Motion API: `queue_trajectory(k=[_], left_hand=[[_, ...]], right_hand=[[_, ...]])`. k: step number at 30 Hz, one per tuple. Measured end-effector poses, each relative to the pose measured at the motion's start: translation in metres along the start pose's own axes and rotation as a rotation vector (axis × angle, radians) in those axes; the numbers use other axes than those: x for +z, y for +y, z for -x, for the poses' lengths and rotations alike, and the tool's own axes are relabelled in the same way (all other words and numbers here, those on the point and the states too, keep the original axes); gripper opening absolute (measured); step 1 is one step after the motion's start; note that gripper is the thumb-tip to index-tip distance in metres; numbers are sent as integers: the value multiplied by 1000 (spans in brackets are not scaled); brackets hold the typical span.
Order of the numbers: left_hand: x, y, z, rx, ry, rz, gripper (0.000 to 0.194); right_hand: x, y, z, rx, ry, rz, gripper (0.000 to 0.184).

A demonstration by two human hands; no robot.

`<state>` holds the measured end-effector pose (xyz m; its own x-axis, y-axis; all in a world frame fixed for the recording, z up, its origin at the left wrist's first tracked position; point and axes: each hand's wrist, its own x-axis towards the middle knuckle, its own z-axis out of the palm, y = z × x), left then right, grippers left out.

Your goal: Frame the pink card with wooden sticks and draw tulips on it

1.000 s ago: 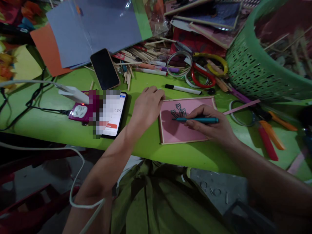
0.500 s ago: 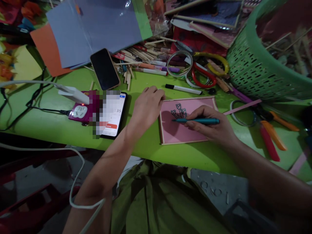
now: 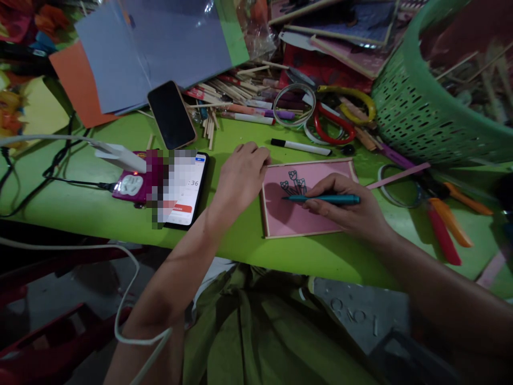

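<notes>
My right hand point(image 3: 347, 206) pinches a teal pen point(image 3: 334, 199), its tip pointing left over a pink card point(image 3: 280, 222) edged with thin wooden strips. Whether the tip touches the card I cannot tell. Dark outlines of tulips point(image 3: 293, 176) stand on the card's upper middle, just above the pen. My left hand point(image 3: 245, 174) rests on the green table beside the card's upper left corner, fingers loosely bent and nothing visible in them. Beyond the card lies a white marker with a black cap point(image 3: 300, 147).
Left of my left hand are a lit phone point(image 3: 188, 195), a dark phone point(image 3: 171, 115) and a purple power bank-like box point(image 3: 132, 184) with cables. Sticks and pens point(image 3: 240, 91), tape rolls point(image 3: 294, 104) and a green basket point(image 3: 420, 117) stand behind. Orange-handled pliers or cutters point(image 3: 449, 230) lie right.
The number on the lit phone's screen has gone from 35 to 36. Both hands, the pen and the card stay practically in place.
</notes>
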<state>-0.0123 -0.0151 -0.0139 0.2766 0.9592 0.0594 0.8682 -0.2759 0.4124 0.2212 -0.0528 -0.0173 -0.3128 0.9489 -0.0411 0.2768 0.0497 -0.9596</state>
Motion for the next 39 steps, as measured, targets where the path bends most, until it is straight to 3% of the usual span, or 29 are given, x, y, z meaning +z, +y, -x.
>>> queue_trajectory(k=[27, 39], left_hand=[[-1, 1, 1, -6, 1, -1, 23], [1, -1, 0, 2, 8, 12, 23]], right_hand=[[1, 3, 0, 11, -1, -31, 27], [1, 2, 0, -31, -2, 42, 17]])
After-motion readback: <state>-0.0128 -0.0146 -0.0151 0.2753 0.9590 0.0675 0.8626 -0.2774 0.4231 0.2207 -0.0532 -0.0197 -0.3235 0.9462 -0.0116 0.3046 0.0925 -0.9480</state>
